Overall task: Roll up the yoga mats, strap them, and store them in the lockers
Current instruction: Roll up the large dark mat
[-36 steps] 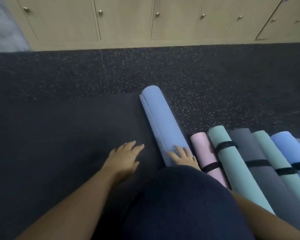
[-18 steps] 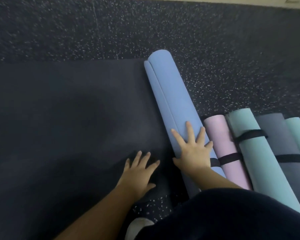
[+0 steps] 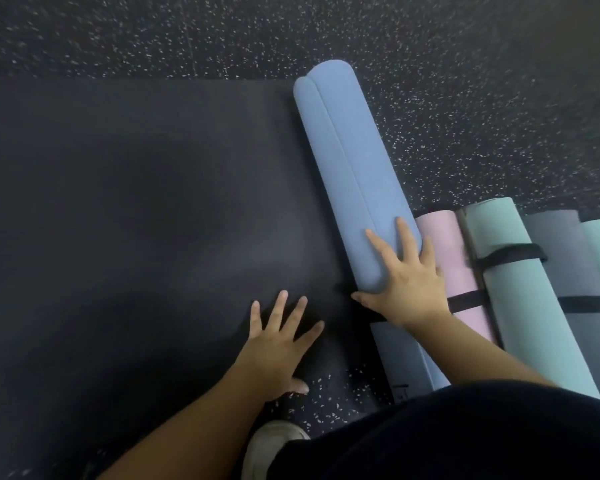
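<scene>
The blue rolled mat (image 3: 354,188) lies on the right edge of a dark flat mat (image 3: 136,220), one end far, the other end near, just beside the pink roll (image 3: 454,268). It has no strap that I can see, while the pink roll, the teal roll (image 3: 520,299) and the grey roll (image 3: 568,271) to the right each carry a black band. The right hand (image 3: 407,285) rests on the near end of the blue roll, fingers straight and spread over the top, thumb low at the end face; it presses, it does not grip. The left hand (image 3: 278,344) lies flat on the dark mat, fingers spread, holding nothing.

I judge the step to be keeping this roll tight until a strap goes around it. To do it well, the right palm should keep pressing down so the loose outer edge cannot open. A dark strip (image 3: 347,289) lies just under the near end; it may be the strap, but I cannot tell. No lockers are in view.
</scene>
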Demonstrator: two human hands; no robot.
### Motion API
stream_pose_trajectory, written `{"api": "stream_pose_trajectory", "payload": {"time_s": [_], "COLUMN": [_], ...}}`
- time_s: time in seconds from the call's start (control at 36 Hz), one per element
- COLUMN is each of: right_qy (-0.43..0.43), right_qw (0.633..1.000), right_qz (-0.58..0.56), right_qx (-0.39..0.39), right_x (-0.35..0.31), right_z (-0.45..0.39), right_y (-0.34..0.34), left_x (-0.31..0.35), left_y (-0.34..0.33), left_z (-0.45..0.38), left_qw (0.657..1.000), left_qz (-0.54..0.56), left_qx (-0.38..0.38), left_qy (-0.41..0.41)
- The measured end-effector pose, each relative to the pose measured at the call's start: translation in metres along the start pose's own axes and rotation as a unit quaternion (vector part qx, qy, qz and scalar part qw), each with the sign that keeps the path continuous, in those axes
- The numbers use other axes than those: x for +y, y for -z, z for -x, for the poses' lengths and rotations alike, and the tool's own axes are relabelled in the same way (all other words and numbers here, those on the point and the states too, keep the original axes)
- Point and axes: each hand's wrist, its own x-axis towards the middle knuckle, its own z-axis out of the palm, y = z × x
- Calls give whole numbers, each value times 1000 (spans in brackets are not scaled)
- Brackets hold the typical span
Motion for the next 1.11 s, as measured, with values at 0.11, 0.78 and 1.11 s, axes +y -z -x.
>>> {"api": "stream_pose_trajectory", "payload": {"time_s": [0.11,0.78,1.11], "right_qy": [-80,-117,-45], "right_qw": [995,979,998], "right_qz": [-59,-168,-22], "right_qx": [4,16,37], "right_x": [-4,-9,-6], "right_z": [-5,7,5], "right_y": [4,21,17], "left_x": [5,-45,-143], "left_y": [1,5,12], "left_z": [14,79,133], "left_qw": [999,992,951], "left_qz": [-37,57,94], "left_qx": [3,104,121], "left_qy": [-38,31,268]}}
